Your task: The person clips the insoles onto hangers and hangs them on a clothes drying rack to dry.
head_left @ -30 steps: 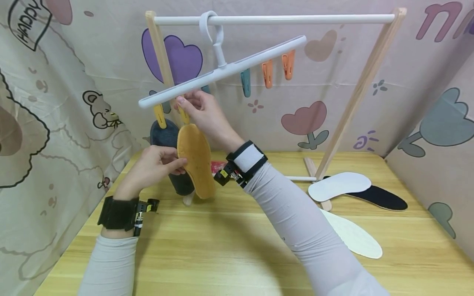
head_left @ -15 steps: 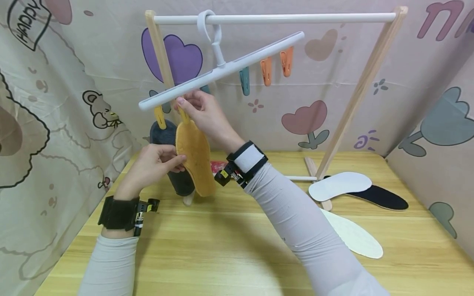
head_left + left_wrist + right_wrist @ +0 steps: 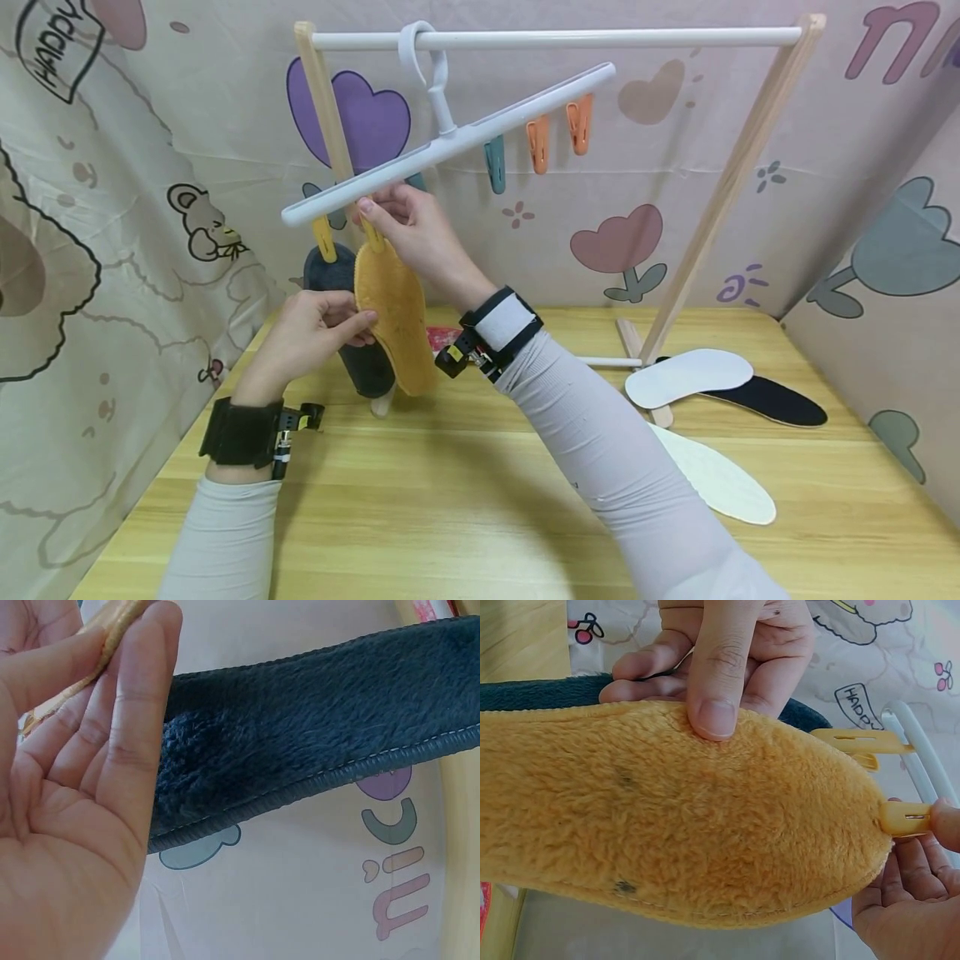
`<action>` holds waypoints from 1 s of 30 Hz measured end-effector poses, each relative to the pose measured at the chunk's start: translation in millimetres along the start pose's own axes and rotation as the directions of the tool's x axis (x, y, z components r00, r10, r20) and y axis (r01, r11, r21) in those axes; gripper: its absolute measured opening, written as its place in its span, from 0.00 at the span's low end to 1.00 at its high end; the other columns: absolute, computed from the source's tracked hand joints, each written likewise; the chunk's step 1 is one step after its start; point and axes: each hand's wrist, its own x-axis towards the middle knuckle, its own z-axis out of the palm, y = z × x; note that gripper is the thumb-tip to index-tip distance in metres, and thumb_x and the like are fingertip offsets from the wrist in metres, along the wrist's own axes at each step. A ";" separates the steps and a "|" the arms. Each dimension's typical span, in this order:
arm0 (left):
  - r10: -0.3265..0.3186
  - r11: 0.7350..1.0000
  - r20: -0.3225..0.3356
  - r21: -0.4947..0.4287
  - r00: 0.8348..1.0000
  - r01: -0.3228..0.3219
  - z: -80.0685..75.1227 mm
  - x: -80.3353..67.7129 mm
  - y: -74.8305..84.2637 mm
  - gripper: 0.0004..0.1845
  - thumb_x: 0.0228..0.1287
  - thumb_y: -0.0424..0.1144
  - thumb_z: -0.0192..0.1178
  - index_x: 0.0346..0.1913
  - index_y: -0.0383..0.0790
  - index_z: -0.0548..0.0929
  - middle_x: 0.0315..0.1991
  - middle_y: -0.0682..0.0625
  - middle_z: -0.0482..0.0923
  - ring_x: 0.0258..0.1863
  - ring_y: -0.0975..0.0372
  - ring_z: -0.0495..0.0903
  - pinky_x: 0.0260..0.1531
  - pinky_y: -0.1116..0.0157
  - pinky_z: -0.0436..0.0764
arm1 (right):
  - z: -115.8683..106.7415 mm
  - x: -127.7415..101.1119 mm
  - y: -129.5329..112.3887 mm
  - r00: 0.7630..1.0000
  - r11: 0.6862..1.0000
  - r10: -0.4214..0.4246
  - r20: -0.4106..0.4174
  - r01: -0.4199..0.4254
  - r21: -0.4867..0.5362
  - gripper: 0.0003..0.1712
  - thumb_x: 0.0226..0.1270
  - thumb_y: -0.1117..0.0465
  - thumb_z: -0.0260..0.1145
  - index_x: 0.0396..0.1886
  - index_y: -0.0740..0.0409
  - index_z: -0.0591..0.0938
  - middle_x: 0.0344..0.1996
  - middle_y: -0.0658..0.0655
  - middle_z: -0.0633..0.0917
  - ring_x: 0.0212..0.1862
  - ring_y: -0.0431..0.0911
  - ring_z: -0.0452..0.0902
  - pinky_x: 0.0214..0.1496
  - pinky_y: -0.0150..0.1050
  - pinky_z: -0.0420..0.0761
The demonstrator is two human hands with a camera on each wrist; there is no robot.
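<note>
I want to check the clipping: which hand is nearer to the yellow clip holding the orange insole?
Right. The right hand pinches the yellow clip at the orange insole tip; the left hand holds the insole's edge lower down.

Hidden and cut-off parts around the hanging insoles

The yellow insole (image 3: 393, 321) covers much of the dark insole (image 3: 351, 333) and part of a red thing (image 3: 441, 337) on the worktop (image 3: 465, 500). The right forearm hides the white insole (image 3: 723, 483) at one end. In the left wrist view, the picture's edge cuts off the left hand (image 3: 71, 787).
</note>
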 end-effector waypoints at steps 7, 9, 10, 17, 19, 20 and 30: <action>0.007 1.000 -0.022 -0.008 1.000 -0.007 1.1 0.1 0.9 0.12 0.79 0.42 0.65 0.45 0.35 0.90 0.37 0.43 0.93 0.35 0.58 0.93 0.39 0.63 0.92 | -0.4 0.3 0.6 1.000 1.000 -0.006 -0.005 0.006 0.007 0.15 0.86 0.56 0.61 0.57 0.63 0.83 0.55 0.61 0.92 0.62 0.49 0.88 0.65 0.38 0.84; 0.010 1.000 -0.031 -0.005 0.999 -0.010 1.2 0.2 1.3 0.12 0.79 0.42 0.65 0.45 0.35 0.90 0.36 0.43 0.93 0.35 0.58 0.93 0.39 0.63 0.92 | -0.7 0.2 0.6 1.000 1.000 -0.006 -0.004 0.006 0.012 0.15 0.86 0.56 0.61 0.56 0.63 0.83 0.54 0.61 0.92 0.62 0.49 0.88 0.64 0.37 0.84; 0.010 1.000 -0.034 -0.005 0.999 -0.010 1.3 0.1 1.6 0.12 0.79 0.42 0.65 0.45 0.35 0.90 0.36 0.43 0.93 0.35 0.58 0.93 0.39 0.63 0.92 | -0.9 0.3 0.8 1.000 1.000 -0.007 -0.004 0.007 0.014 0.15 0.86 0.56 0.61 0.56 0.64 0.83 0.54 0.61 0.92 0.62 0.49 0.88 0.63 0.37 0.84; 0.014 1.000 -0.046 0.003 0.999 -0.014 2.4 0.6 1.3 0.12 0.79 0.42 0.65 0.45 0.36 0.90 0.36 0.43 0.93 0.36 0.54 0.94 0.39 0.61 0.92 | -1.4 0.2 2.3 1.000 1.000 -0.005 -0.001 0.005 0.016 0.15 0.86 0.56 0.61 0.56 0.64 0.83 0.54 0.61 0.92 0.61 0.49 0.88 0.61 0.36 0.85; 0.016 1.000 -0.047 0.005 0.999 -0.016 2.8 1.0 0.7 0.11 0.79 0.42 0.65 0.45 0.36 0.90 0.36 0.44 0.93 0.36 0.53 0.94 0.39 0.60 0.92 | -1.2 0.3 2.7 1.000 1.000 -0.002 -0.001 0.003 0.014 0.15 0.86 0.56 0.61 0.55 0.64 0.83 0.54 0.61 0.92 0.61 0.48 0.88 0.61 0.35 0.84; 0.018 1.000 -0.049 0.006 0.999 -0.018 3.0 1.2 0.6 0.11 0.79 0.42 0.65 0.45 0.36 0.90 0.36 0.44 0.93 0.36 0.52 0.94 0.39 0.60 0.92 | -1.2 0.3 2.8 1.000 1.000 -0.001 -0.002 0.001 0.014 0.15 0.86 0.56 0.61 0.55 0.63 0.83 0.53 0.61 0.92 0.60 0.48 0.88 0.61 0.35 0.84; 0.023 1.000 -0.053 0.007 0.998 -0.022 1.6 1.1 1.5 0.12 0.79 0.42 0.65 0.45 0.35 0.90 0.37 0.43 0.93 0.34 0.59 0.93 0.38 0.63 0.92 | -0.7 0.8 2.9 1.000 1.000 0.011 0.002 -0.011 0.002 0.16 0.86 0.54 0.61 0.56 0.63 0.84 0.55 0.60 0.91 0.62 0.48 0.88 0.61 0.36 0.84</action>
